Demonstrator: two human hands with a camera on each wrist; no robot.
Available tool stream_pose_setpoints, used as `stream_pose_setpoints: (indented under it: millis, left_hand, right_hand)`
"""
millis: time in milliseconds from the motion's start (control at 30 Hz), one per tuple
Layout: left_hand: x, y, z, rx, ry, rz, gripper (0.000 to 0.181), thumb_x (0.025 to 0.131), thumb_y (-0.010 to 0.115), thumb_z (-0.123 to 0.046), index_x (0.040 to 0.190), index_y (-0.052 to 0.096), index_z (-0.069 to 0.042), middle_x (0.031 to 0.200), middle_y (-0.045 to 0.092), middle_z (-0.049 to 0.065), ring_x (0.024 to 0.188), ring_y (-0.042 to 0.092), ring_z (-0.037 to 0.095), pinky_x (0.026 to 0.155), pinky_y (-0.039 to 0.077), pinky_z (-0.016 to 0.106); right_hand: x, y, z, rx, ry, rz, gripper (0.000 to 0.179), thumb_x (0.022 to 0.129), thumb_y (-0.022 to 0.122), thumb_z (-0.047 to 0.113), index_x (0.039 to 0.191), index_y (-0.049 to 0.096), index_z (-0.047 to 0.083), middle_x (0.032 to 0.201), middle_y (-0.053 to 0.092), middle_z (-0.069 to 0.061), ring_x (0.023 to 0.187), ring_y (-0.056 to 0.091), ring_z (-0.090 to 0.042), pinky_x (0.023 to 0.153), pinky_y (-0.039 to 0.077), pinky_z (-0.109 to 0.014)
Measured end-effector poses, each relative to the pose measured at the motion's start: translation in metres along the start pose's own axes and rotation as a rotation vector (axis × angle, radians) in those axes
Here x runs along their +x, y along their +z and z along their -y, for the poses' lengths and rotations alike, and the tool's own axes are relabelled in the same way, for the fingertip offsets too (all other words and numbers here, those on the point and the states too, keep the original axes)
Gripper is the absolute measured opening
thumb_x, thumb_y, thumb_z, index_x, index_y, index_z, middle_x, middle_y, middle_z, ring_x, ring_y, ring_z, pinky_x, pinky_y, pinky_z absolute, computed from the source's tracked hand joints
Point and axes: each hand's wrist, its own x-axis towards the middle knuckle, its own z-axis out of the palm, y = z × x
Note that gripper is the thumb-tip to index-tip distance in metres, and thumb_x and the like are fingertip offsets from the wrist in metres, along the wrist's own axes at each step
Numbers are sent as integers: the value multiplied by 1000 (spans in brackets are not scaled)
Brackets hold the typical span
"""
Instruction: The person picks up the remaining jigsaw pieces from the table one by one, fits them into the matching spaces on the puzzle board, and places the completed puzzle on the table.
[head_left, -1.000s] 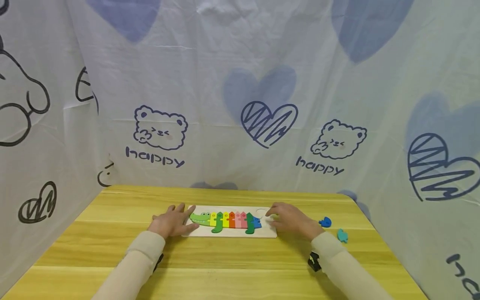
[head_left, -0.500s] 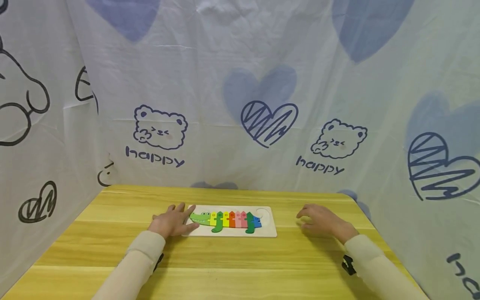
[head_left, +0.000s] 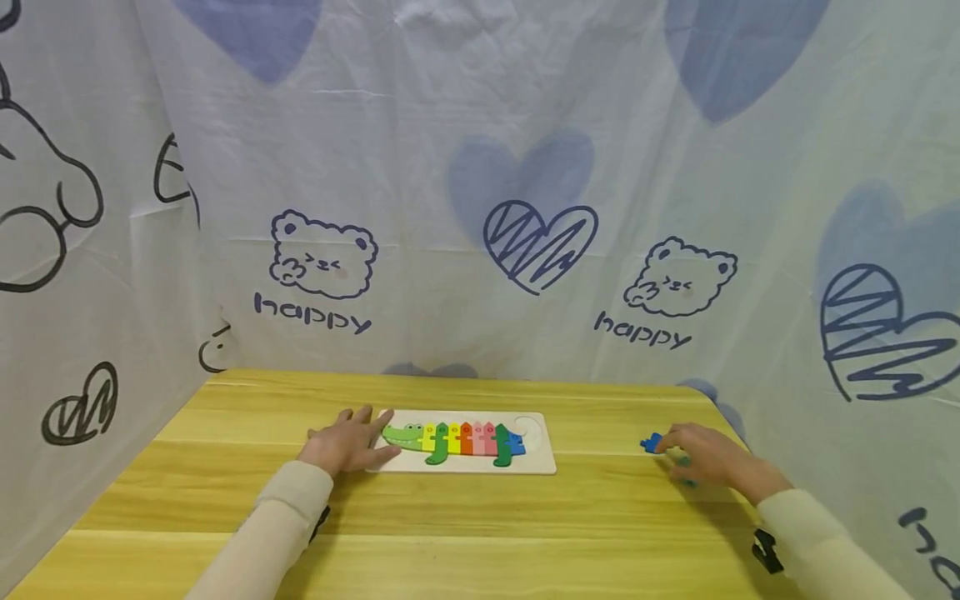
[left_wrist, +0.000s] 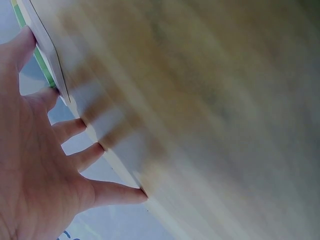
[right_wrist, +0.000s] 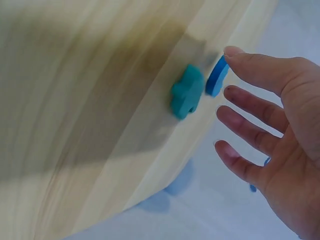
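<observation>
A pale wooden puzzle board [head_left: 536,463] lies on the table with a crocodile of coloured pieces [head_left: 467,439] set in it. An outlined recess shows at its tail end. My left hand [head_left: 343,442] is spread with straight fingers, touching the board's left end and the tabletop in the left wrist view. Over at the right, my right hand [head_left: 705,454] hovers with loosely bent fingers above two loose puzzle pieces. One is blue [right_wrist: 217,77], close to its fingertips; the other is teal [right_wrist: 188,92], partly hidden by the hand in the head view. Nothing is between its fingers.
The yellow wood-grain table [head_left: 465,533] carries the board at its middle. A white cloth [head_left: 465,333] with printed bears and hearts hangs behind it and along both sides, close to the table's edges.
My right hand has moved rightward from the board's tail end to the loose blue and teal pieces. The left hand and the board have stayed in place.
</observation>
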Motion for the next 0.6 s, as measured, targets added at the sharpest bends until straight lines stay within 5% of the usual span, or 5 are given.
stream_pose_setpoints:
  millis: [600]
  left_hand:
    - [0,0,-2,0,2,2,82,98,50,-68,164,31,-22,168,28,24,151,25,58,95,26,94]
  right_hand:
    - [-14,10,-23,14,8,24,23,80,87,16,100,77,12,95,68,-1,82,62,-15,68,54,-29]
